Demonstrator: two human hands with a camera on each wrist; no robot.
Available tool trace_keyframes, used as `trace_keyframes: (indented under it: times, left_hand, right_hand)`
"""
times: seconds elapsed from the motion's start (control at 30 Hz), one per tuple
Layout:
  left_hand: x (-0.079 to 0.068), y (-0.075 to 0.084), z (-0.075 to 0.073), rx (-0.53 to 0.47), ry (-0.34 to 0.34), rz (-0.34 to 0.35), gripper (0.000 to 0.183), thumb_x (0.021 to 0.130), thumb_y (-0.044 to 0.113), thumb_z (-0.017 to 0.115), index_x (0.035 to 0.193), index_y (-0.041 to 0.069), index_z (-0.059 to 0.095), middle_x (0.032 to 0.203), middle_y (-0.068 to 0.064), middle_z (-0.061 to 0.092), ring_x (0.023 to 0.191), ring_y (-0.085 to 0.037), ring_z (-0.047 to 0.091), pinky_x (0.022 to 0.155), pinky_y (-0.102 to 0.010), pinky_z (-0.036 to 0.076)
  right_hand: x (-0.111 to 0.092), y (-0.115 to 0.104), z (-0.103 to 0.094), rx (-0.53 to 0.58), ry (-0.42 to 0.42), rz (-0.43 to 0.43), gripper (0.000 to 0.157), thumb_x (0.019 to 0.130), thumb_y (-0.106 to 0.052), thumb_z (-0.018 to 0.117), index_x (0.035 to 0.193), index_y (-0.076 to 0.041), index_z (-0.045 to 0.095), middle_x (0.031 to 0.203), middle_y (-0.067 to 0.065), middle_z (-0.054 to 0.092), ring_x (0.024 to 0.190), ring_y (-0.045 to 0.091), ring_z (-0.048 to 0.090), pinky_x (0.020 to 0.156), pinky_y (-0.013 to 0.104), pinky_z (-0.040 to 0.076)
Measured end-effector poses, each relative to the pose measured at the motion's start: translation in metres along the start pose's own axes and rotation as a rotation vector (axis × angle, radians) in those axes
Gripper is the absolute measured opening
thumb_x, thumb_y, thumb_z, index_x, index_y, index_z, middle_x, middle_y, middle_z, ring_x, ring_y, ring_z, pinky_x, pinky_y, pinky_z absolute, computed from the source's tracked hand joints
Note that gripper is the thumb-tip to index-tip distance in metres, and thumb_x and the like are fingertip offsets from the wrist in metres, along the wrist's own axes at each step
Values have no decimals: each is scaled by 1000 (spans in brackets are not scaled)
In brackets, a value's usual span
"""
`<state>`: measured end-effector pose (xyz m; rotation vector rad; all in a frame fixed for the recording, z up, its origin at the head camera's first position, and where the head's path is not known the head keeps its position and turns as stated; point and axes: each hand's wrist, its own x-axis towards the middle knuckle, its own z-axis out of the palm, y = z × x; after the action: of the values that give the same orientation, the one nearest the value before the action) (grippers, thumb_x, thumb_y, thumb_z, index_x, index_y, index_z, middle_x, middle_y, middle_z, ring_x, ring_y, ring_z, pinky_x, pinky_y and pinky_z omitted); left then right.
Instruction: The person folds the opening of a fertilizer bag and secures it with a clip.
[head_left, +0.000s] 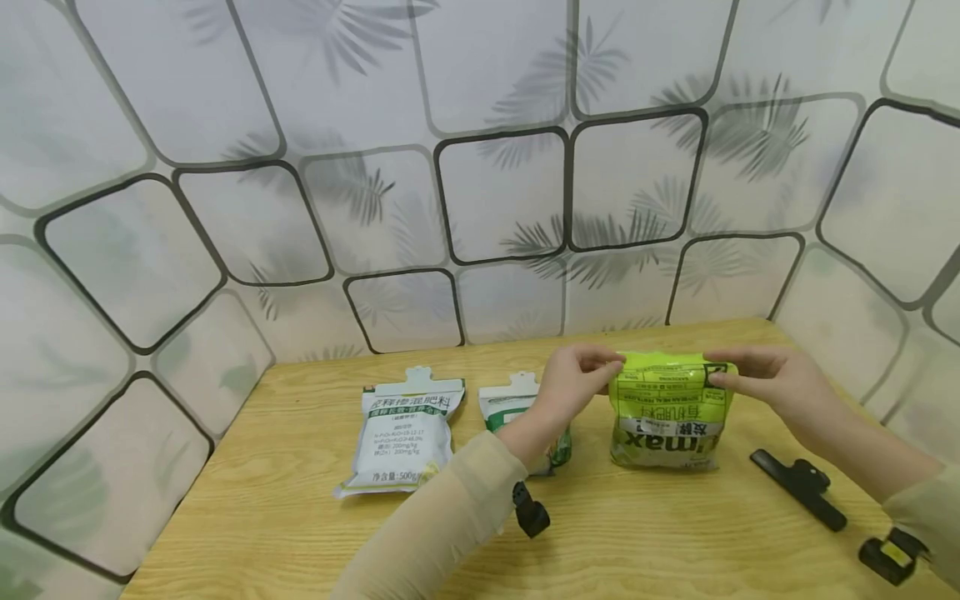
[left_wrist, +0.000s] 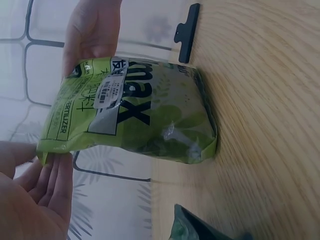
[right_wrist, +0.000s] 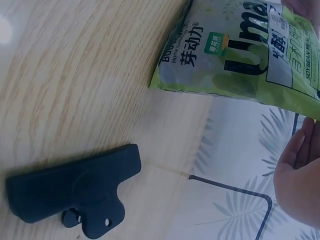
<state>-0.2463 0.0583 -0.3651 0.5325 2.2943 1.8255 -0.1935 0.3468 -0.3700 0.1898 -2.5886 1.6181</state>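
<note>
A lime-green fertilizer bag (head_left: 667, 421) stands upright on the table, its top edge between my two hands. My left hand (head_left: 573, 379) pinches the top left corner between thumb and fingers. At the opposite top corner my right hand (head_left: 776, 383) pinches the bag, thumb in front and fingers behind. In the left wrist view the bag (left_wrist: 165, 115) shows a small barcode label, with the plastic folded near the top. A black clip (head_left: 798, 487) lies on the table near my right forearm; its wide jaw and holed tab show in the right wrist view.
Left of my left arm lies a white fertilizer bag (head_left: 401, 446) with a white clip (head_left: 417, 382) across its top. A smaller green and white bag (head_left: 498, 404), also with a white clip (head_left: 522, 384), is partly hidden behind my left arm. Patterned walls border the wooden table (head_left: 277, 517).
</note>
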Motion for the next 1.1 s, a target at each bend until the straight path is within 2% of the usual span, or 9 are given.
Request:
trace_keyframes:
  times: [0.13, 0.2, 0.3, 0.4, 0.47, 0.53, 0.63, 0.83, 1.1]
  left_hand:
    - [0, -3, -2, 31, -13, -27, 21, 96, 25, 83, 116, 20, 83, 109, 3, 79, 86, -3, 68, 79, -26, 60]
    - [0, -4, -1, 56, -15, -27, 25, 92, 25, 87, 117, 21, 83, 106, 5, 78, 85, 0, 65, 77, -24, 58]
    - [1, -6, -1, 91, -19, -8, 28, 90, 23, 89, 117, 20, 83, 99, 5, 77, 82, 1, 64, 74, -21, 58]
    - [0, -7, -2, 123, -29, 21, 27, 91, 24, 88, 117, 19, 84, 98, 5, 77, 81, 1, 64, 72, -20, 57]
    - [-1, -8, -3, 151, -35, 35, 25, 92, 27, 87, 115, 20, 84, 102, 6, 78, 83, 2, 64, 73, -21, 57]
    - [-2, -8, -3, 184, -39, 47, 22, 93, 29, 86, 113, 20, 84, 106, 6, 79, 85, 1, 65, 74, -21, 57]
    - [-3, -8, -3, 242, -45, 64, 21, 95, 32, 83, 112, 19, 84, 114, 4, 79, 90, -1, 67, 75, -21, 58]
    - [-3, -5, -1, 330, -69, 113, 24, 100, 30, 77, 119, 15, 82, 121, -1, 77, 95, -4, 67, 78, -19, 56]
    - [-3, -3, 1, 391, -124, 138, 27, 104, 30, 73, 131, 31, 76, 135, 6, 74, 103, -6, 68, 81, -20, 58]
  right_hand:
    - [1, 1, 1, -1, -5, -20, 31, 102, -9, 73, 132, -17, 76, 112, -38, 69, 102, -14, 65, 83, 4, 50]
    - [0, 1, 1, -5, -6, -11, 30, 102, -10, 73, 130, -19, 77, 111, -38, 69, 101, -13, 65, 82, 4, 49]
    - [0, 1, 2, -49, -1, 21, 27, 103, -17, 73, 129, -22, 77, 110, -40, 67, 102, -15, 62, 92, 19, 55]
    - [0, 1, 4, -77, 5, 43, 24, 104, -22, 73, 128, -24, 77, 109, -41, 64, 102, -16, 60, 105, 48, 54]
    - [0, 1, 4, -55, 3, 45, 23, 104, -21, 72, 126, -24, 77, 109, -41, 63, 102, -16, 59, 108, 70, 45]
    - [0, 1, 5, -19, -5, 36, 22, 104, -20, 71, 125, -25, 78, 111, -41, 63, 103, -17, 59, 110, 77, 38]
    - [0, 1, 5, 13, -18, 16, 23, 105, -18, 70, 126, -22, 77, 113, -41, 64, 106, -17, 58, 110, 83, 31]
    - [0, 2, 5, -52, -10, 39, 19, 106, -22, 70, 124, -22, 77, 105, -35, 67, 102, -14, 58, 107, 74, 41]
    - [0, 5, 6, 32, -71, -2, 31, 109, -19, 64, 139, -22, 70, 120, -39, 59, 112, -18, 50, 109, 87, 26]
